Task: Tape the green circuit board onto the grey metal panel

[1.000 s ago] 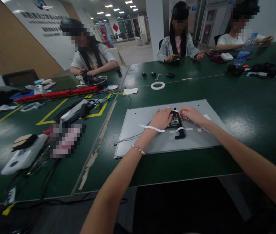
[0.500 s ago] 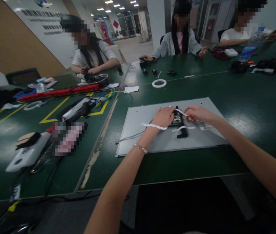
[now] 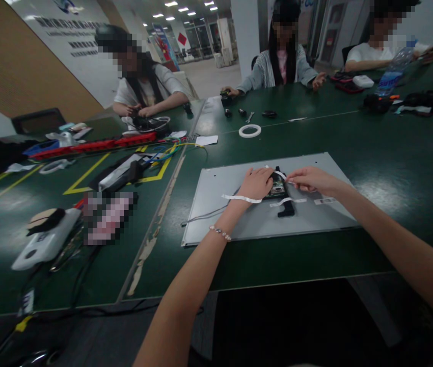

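A grey metal panel lies flat on the green table. At its middle sits a small circuit board with a black cable piece below it. My left hand rests curled on the board's left side, pressing it down. My right hand pinches a white tape strip that runs to the board's top. More white strips lie on the panel beside my left wrist and under the board.
A white tape roll lies beyond the panel. Left of it are coloured wires, a red power strip and a white device. Three other people sit at the far side with small tools and a water bottle.
The view shifted slightly. My right hand drew the white strip off to the right of the board, then moved back a little toward it. My left hand stayed on the board.
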`<state>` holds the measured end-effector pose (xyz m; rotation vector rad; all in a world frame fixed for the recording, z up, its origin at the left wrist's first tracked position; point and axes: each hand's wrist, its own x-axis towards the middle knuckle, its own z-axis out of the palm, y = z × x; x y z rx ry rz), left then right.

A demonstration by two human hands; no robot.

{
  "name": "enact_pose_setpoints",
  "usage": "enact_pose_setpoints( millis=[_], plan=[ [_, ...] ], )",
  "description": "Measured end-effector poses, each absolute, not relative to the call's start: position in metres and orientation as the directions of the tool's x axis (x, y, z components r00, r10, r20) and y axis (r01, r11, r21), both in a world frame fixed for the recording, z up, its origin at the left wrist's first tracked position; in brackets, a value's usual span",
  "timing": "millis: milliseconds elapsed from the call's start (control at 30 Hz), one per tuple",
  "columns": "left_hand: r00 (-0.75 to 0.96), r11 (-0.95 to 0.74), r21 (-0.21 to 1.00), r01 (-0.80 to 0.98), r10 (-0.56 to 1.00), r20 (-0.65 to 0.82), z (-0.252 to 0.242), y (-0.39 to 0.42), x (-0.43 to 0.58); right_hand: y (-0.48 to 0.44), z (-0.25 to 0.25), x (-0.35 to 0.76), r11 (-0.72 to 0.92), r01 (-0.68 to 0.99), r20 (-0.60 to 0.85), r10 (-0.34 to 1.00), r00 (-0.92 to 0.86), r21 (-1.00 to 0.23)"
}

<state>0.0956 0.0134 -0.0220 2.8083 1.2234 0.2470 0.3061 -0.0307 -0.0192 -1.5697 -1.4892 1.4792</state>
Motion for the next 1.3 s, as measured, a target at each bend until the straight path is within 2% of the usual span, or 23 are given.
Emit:
enact_pose_setpoints(
  millis=[200, 733, 1033, 1300],
  plan=[
    [0.661, -0.674, 0.131, 0.727, 0.739, 0.13, -0.022, 0.012, 0.096, -0.034, -0.017, 0.312, -0.296, 0.238, -0.351, 0.905, -0.24, -0.925],
    [0.664, -0.679, 0.142, 0.721, 0.735, 0.141, -0.026, 0.014, 0.097, -0.037, -0.013, 0.298, -0.332, 0.284, -0.397, 0.893, -0.213, -0.9],
    [0.66, -0.671, 0.135, 0.729, 0.741, 0.123, -0.022, 0.011, 0.097, -0.038, -0.015, 0.315, -0.351, 0.384, -0.447, 0.874, -0.194, -0.854],
    [0.656, -0.667, 0.116, 0.736, 0.745, 0.12, -0.021, 0.011, 0.096, -0.044, -0.01, 0.325, -0.216, 0.524, -0.376, 0.9, -0.22, -0.824]
  ],
)
